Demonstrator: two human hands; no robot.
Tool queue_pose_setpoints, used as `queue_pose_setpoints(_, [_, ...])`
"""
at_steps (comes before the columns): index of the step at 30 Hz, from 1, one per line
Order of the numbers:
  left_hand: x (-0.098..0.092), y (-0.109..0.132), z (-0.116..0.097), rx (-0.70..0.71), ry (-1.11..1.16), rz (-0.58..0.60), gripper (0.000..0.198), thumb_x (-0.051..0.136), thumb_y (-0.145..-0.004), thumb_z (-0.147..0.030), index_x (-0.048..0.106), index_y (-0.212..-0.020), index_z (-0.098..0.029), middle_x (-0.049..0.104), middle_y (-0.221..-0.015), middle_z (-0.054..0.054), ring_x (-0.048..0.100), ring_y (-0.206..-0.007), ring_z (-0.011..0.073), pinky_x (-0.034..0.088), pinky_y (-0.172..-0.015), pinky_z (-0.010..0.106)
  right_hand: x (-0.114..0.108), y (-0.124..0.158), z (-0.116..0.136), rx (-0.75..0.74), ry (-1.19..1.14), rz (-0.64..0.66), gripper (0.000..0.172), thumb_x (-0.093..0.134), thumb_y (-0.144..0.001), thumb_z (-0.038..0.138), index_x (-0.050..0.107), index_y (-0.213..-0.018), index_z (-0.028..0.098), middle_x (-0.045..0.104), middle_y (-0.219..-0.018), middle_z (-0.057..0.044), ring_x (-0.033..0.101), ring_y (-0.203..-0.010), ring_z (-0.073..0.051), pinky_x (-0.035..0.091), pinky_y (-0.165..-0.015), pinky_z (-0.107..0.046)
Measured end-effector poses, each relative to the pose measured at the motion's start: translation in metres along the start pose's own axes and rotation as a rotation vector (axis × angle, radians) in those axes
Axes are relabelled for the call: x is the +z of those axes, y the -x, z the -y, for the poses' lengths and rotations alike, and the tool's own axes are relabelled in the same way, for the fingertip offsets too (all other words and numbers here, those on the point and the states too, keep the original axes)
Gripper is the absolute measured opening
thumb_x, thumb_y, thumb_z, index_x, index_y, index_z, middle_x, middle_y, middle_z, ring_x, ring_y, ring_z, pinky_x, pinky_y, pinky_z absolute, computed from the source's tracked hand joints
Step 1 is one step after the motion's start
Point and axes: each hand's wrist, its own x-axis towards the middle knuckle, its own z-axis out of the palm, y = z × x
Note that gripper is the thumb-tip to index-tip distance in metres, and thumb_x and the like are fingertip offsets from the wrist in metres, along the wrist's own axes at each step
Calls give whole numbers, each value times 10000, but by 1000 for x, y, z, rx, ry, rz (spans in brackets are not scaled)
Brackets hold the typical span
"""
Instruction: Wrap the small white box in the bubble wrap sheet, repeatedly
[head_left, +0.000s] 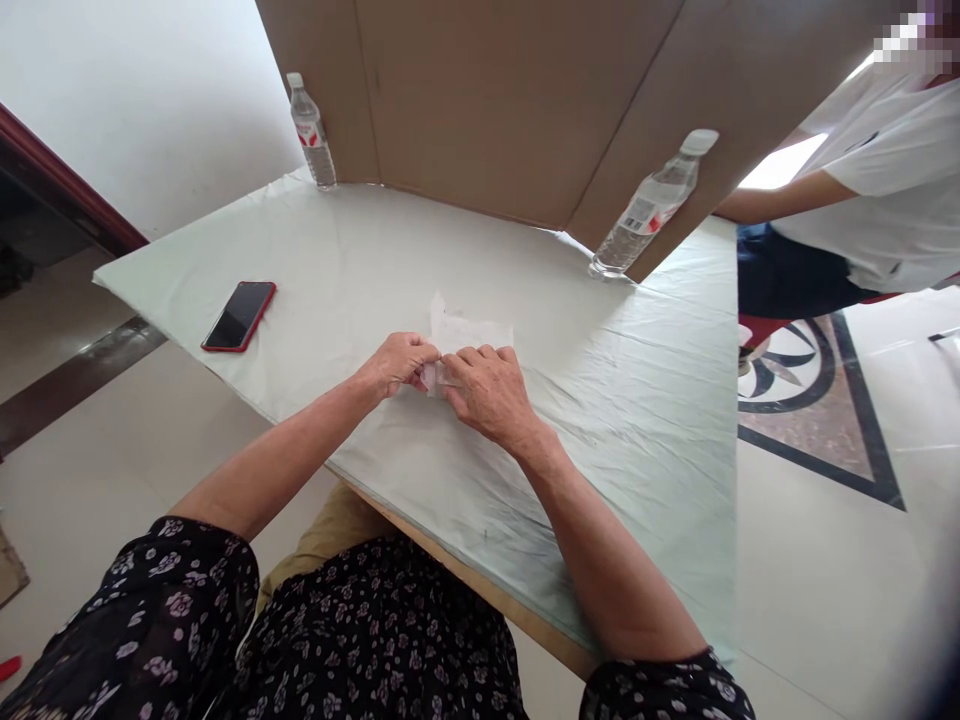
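A thin white sheet (472, 332), which looks like a tissue, lies on the cloth-covered table. Its near edge is crumpled or folded between my two hands. The fingers of my left hand (401, 362) are pinched on the left part of that edge. My right hand (491, 390) presses down over the near right part, thumb tucked toward the left and fingers curled on the sheet. The two hands almost touch at the fingertips. Part of the sheet is hidden under my right fingers.
A phone in a red case (240, 316) lies on the left. Tall cardboard panels (480, 100) stand at the back, with one water bottle (311, 135) at left and another (652, 210) leaning at right. A person in a white shirt (892, 180) sits beyond the right panel.
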Motion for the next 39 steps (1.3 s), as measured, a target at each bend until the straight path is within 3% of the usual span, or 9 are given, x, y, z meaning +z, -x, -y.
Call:
queue_pose_setpoints(3, [-2, 6, -6, 22, -23, 110, 25, 584, -707, -145, 605, -694, -141, 601, -650, 20, 555, -559, 111, 504, -532, 262, -2, 0, -1, 34, -83, -4, 231, 562, -837, 218, 633, -1048, 153, 728, -997, -96, 570, -887, -247, 271, -792, -375])
queue_pose_setpoints(6, [-2, 14, -7, 137, -189, 172, 156, 557, -686, -147, 688, -769, -139, 633, -734, 32, 580, -642, 131, 524, -606, 287, -3, 3, -7, 49, -235, -8, 174, 517, -838, 192, 645, -955, 186, 740, -944, -57, 601, -874, -225, 305, -818, -368])
queue_pose_setpoints(12, [13, 17, 14, 591, -852, -74, 166, 571, -812, -216, 725, -838, -161, 631, -880, 68, 593, -789, 184, 488, -719, 325, -13, 29, -41, 353, -407, -224, 197, 550, -864, 318, 671, -967, 201, 740, -1026, -91, 646, -944, -246, 405, -868, -387])
queue_pose_setpoints(16, [17, 11, 28, 793, -972, -154, 144, 566, -872, -209, 703, -871, -165, 637, -1040, 108, 588, -984, 226, 489, -781, 322, -12, 49, -58, 657, -479, -1, 391, 591, -856, 456, 651, -1113, 167, 734, -948, -99, 666, -791, -236, 464, -765, -370])
queue_pose_setpoints(19, [16, 7, 34, 876, -981, -147, 132, 550, -884, -179, 681, -876, -168, 645, -982, 91, 575, -949, 214, 485, -806, 321, -1, 48, -54, 709, -575, 109, 623, 577, -860, 547, 545, -1323, 131, 723, -897, -88, 685, -767, -239, 493, -772, -369])
queue_pose_setpoints(23, [16, 11, 33, 885, -1017, -127, 154, 543, -898, -195, 692, -933, -176, 640, -1006, 90, 565, -944, 211, 479, -807, 316, 21, 33, -41, 722, -742, 24, 809, 627, -810, 562, 393, -1454, 131, 697, -823, -51, 662, -685, -224, 517, -706, -360])
queue_pose_setpoints(28, [19, 16, 25, 798, -1113, -110, 187, 548, -892, -202, 723, -952, -181, 641, -1029, 103, 559, -926, 220, 463, -805, 331, 39, 26, -35, 670, -866, -185, 766, 646, -765, 406, 387, -1435, 139, 640, -741, 9, 539, -593, -172, 474, -614, -329])
queue_pose_setpoints(32, [21, 16, 17, 746, -1149, -86, 195, 562, -888, -214, 741, -958, -184, 634, -999, 105, 563, -923, 230, 458, -804, 342, 38, 26, -30, 651, -877, -317, 732, 618, -771, 351, 383, -1436, 155, 545, -652, 72, 485, -589, -154, 449, -617, -315])
queue_pose_setpoints(39, [23, 19, 12, 616, -1111, 6, 230, 526, -906, -198, 736, -997, -170, 601, -1049, 111, 589, -905, 217, 473, -725, 303, 32, 11, -10, 596, -922, -346, 713, 591, -814, 374, 393, -1457, 137, 623, -766, 17, 564, -680, -159, 475, -654, -314])
